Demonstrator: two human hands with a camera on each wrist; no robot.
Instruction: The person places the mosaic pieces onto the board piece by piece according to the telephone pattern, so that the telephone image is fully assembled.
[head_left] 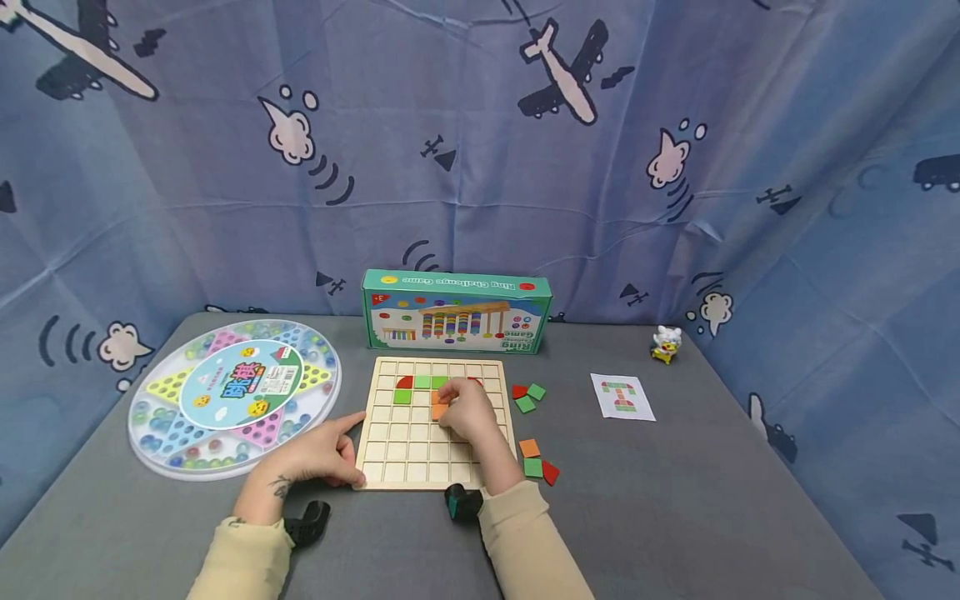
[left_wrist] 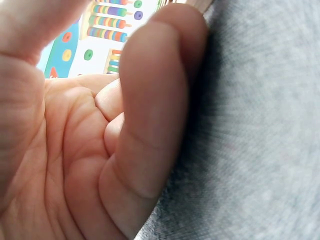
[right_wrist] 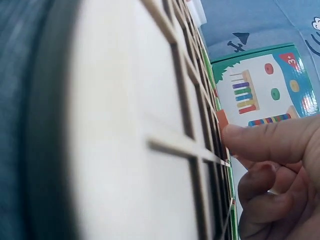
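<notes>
Your left hand [head_left: 315, 454] is spread along the left edge of the wooden grid board [head_left: 417, 451], just below the middle of the head view: the index finger reaches out to that edge, the thumb touches the lower left corner, and the other fingers are folded in. Your right hand [head_left: 471, 410] comes over the board from the bottom of the frame with thumb and fingertips drawn together; the right wrist view shows them pinching an orange tile [right_wrist: 222, 120] at the right of that picture.

The board lies flat, its pale squares divided by raised strips. Across its upper part you have a red curved piece [head_left: 405, 382], two green tiles [head_left: 431, 382] beside it in the same row, and another green tile [head_left: 402, 397] below the red one. More orange shows beside your right fingertips, and a bit of red beyond that hand, partly hidden.

Just right of the board, loose pieces [head_left: 533, 467] in red, green and orange lie in two small groups. Farther right is a white card [head_left: 623, 397] printed with a coloured pattern; a green box [head_left: 457, 312] stands behind the board.
</notes>
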